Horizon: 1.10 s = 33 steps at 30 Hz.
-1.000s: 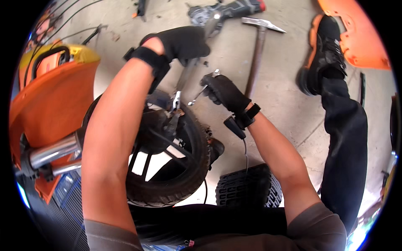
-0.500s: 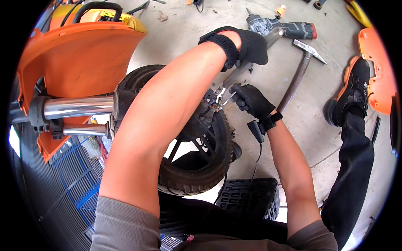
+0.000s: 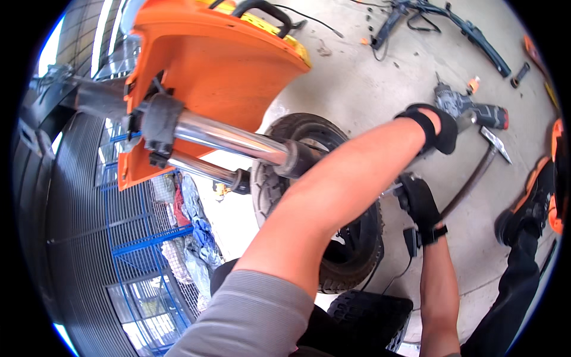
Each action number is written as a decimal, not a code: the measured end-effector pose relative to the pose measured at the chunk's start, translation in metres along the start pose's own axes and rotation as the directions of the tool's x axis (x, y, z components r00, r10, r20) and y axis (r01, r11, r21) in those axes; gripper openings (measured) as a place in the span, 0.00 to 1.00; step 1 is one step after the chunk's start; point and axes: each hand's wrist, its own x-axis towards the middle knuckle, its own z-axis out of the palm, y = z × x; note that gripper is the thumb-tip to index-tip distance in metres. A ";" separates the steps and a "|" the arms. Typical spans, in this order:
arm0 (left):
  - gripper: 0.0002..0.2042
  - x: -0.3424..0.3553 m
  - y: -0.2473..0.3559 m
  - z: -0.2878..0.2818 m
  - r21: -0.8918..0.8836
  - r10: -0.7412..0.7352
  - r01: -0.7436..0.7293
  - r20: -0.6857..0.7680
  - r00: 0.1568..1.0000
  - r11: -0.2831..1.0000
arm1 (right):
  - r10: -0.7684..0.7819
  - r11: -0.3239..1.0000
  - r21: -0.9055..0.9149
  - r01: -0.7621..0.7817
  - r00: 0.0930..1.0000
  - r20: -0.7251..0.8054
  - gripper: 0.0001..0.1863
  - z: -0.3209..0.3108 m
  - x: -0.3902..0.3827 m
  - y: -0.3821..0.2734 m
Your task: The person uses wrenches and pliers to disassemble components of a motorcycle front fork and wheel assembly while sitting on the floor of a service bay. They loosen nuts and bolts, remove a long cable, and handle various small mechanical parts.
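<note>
Slim silver tool (image 3: 391,190) and grey metal bar (image 3: 467,121) (both mostly hidden) near a black treaded wheel (image 3: 364,253)

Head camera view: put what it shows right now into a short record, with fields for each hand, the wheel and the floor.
Black-gloved left hand: closed around a grey metal tool, one end showing
Black-gloved right hand: holding a slim silver metal tool, far end unclear
Black wheel with knobbly tyre: partly hidden behind bare left forearm
Left of wheel: two shiny chrome tubes, large curved orange panel
Pale floor: grey-and-black power drill, brown-handled steel hammer
</note>
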 end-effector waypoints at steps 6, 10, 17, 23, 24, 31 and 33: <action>0.20 0.003 0.004 -0.002 0.018 -0.075 0.074 0.032 0.997 0.997 | 0.078 0.960 0.276 -0.046 0.991 -0.106 0.14 0.028 -0.025 -0.025; 0.20 0.012 0.000 0.000 -0.016 -0.136 0.138 0.103 0.985 0.990 | -0.147 0.969 -0.224 0.104 0.971 -0.186 0.08 0.068 -0.059 -0.032; 0.20 0.038 -0.010 0.013 -0.053 -0.138 0.143 0.083 0.987 0.988 | -0.316 0.891 -0.336 0.307 0.948 0.029 0.09 0.091 -0.077 -0.029; 0.20 0.043 -0.008 0.012 -0.006 -0.139 0.140 0.075 0.987 0.990 | -0.160 0.975 0.124 0.184 0.970 -0.184 0.12 0.060 -0.069 -0.037; 0.20 0.041 -0.007 0.011 0.007 -0.119 0.118 0.068 0.991 0.993 | -0.030 0.965 0.244 0.092 0.968 -0.248 0.11 0.052 -0.066 -0.037; 0.20 0.012 -0.010 0.006 0.074 0.105 -0.100 -0.073 0.992 0.992 | 0.129 0.962 0.265 -0.072 0.970 -0.207 0.13 -0.007 -0.033 -0.009; 0.19 0.007 -0.016 0.007 0.010 0.159 -0.159 -0.136 0.978 0.987 | -0.094 0.995 -0.040 0.089 0.985 -0.145 0.18 -0.015 -0.027 0.001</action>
